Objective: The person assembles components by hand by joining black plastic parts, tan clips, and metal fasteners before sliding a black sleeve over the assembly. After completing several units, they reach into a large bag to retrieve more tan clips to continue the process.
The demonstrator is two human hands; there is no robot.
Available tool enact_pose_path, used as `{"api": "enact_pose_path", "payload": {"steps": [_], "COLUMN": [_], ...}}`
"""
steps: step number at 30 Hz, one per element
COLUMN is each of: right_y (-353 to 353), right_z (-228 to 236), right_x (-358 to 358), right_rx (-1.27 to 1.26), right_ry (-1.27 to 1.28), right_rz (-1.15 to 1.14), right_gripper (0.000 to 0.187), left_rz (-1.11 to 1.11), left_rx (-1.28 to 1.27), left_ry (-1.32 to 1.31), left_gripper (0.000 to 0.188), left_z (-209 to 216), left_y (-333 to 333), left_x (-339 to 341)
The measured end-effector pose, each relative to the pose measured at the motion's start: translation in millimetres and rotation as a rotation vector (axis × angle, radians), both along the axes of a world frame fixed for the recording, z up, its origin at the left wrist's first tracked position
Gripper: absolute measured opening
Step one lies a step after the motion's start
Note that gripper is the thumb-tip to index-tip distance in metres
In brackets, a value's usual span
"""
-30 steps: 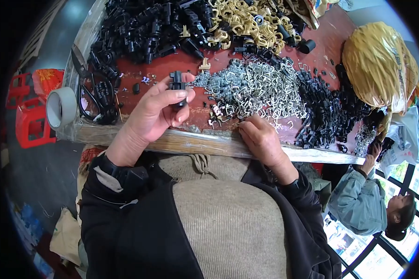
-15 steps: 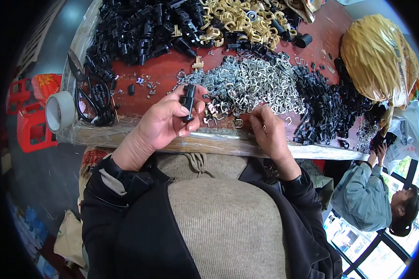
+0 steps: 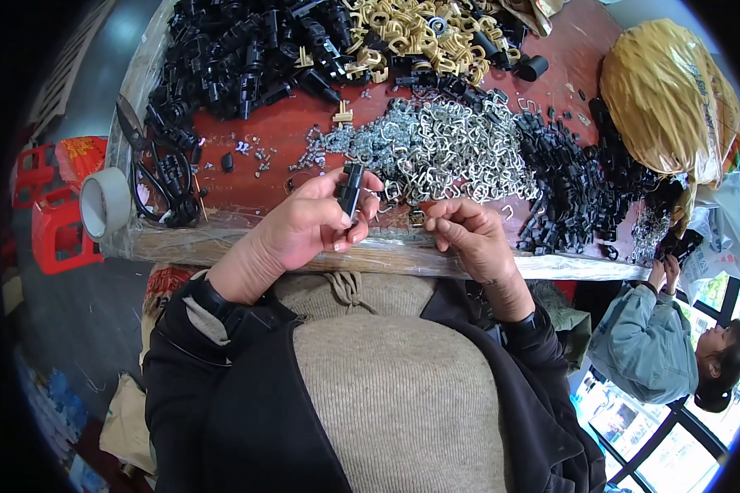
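My left hand [image 3: 304,223] is closed round a short black plastic cylindrical part [image 3: 349,191], which it holds tilted above the near edge of the table. To its right my right hand [image 3: 477,242] has thumb and forefinger pinched together. Whatever is between those fingertips is too small to make out. Just beyond both hands lies a heap of bent silver metal clips [image 3: 448,140], with small clear-grey pieces [image 3: 370,141] at its left side. Small black plastic pieces [image 3: 563,189] are piled to the right of the clips.
At the back are piles of black plastic housings [image 3: 247,57] and tan plastic parts [image 3: 419,33]. Scissors [image 3: 136,135] and a tape roll [image 3: 105,204] sit at the left edge. A yellow sack [image 3: 662,94] stands at right, near another person [image 3: 645,341]. Red stools [image 3: 62,226] are left.
My left hand has shifted slightly right with the black part. My right hand has moved a little left and its fingers have turned toward the left hand, now in a pinch.
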State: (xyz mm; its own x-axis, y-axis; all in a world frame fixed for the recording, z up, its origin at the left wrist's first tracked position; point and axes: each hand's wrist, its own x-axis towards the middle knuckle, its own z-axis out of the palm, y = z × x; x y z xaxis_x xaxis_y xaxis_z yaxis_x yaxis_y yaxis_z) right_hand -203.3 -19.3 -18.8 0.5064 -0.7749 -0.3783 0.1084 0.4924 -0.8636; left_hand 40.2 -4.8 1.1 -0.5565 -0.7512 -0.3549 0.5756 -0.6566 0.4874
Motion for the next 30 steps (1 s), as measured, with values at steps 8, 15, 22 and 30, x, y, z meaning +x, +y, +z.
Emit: {"api": "enact_pose_path", "payload": {"steps": [8,15,22,30], "right_y": [2,-3,-2,0], "right_z": [2,-3,-2,11], "right_x": [5,15,22,18], "right_rx": [-0.290,-1.156,-1.260,-0.925], "right_ry": [0.324,0.819,1.016,0.812], "right_rz": [0.060,0.294,0.361,0.256], "right_gripper": [0.013,0.012,0.010,0.008], "left_rz": [-0.004,-0.001,-0.032,-0.065], "left_rx": [0.000,0.036,0.066,-0.071], "left_ry": [-0.112,0.023,0.065,-0.141], "left_gripper": [0.036,0.033,0.035,0.041], "left_z": [-4,-12,-7,2], "left_y": [0,2,5,10], "left_x": [-5,-3,-4,-9]}}
